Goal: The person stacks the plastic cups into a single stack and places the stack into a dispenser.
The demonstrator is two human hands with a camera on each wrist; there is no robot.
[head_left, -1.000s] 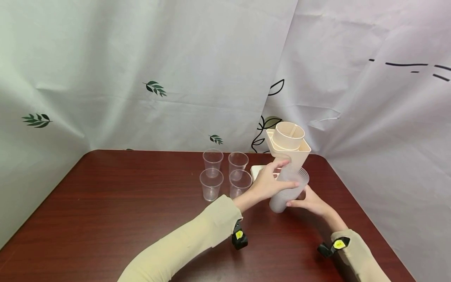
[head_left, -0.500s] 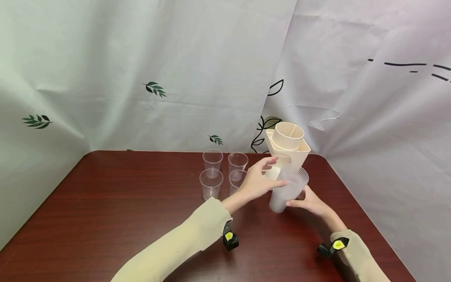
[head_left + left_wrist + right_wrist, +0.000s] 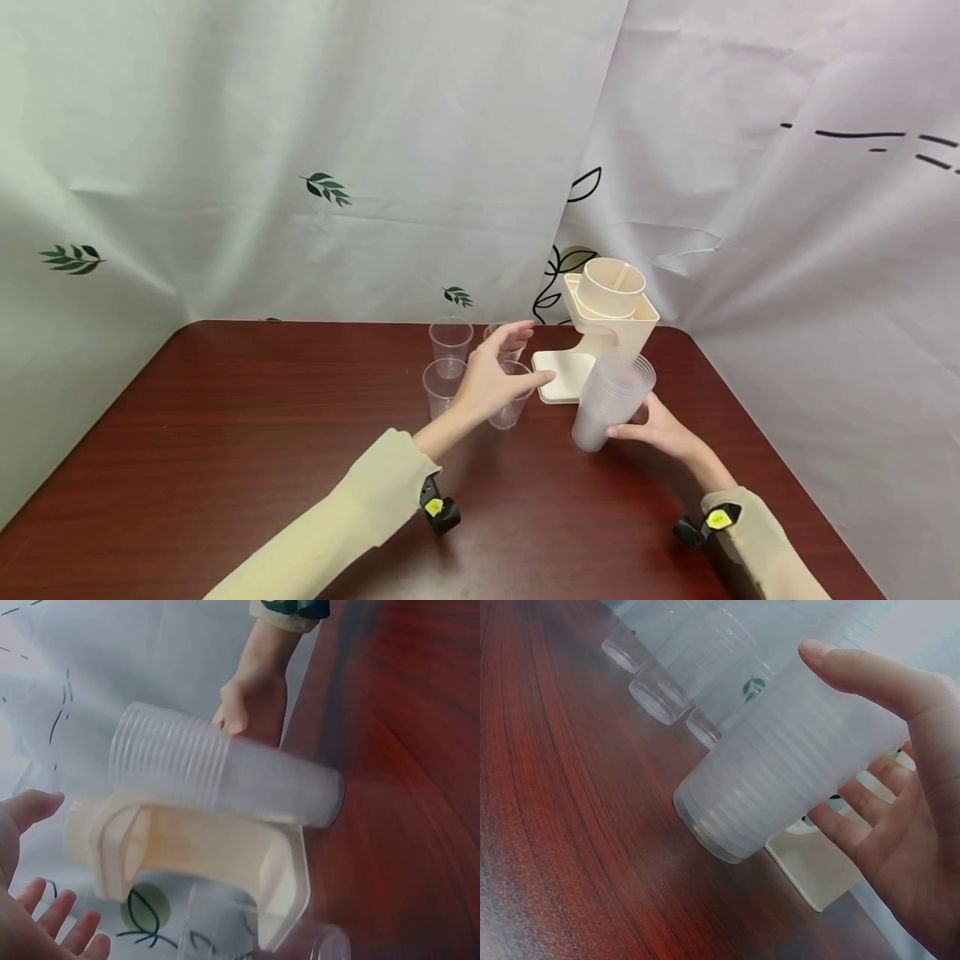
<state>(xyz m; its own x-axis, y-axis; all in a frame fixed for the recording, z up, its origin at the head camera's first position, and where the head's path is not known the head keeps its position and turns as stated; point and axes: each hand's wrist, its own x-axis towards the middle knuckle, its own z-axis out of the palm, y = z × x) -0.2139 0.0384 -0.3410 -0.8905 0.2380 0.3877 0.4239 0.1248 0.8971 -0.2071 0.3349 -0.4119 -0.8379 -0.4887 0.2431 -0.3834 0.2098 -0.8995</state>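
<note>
A pale grey sheet (image 3: pixel 390 167) printed with green leaves hangs behind the dark red-brown wood-grain counter (image 3: pixel 225 467). Your right grip (image 3: pixel 663 429) is curled round a tilted stack of nested translucent plastic cups (image 3: pixel 611 404), just in front of the cream plastic stand with a round top (image 3: pixel 611 302). Your left grip (image 3: pixel 486 381) is spread wide, holding nothing, near four clear plastic cups (image 3: pixel 452 343) standing upright.

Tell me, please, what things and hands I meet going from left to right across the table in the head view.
Two clear cups, left hand, stack of clear cups, right hand. Left out for overlap: cream stand, two other cups.
</note>
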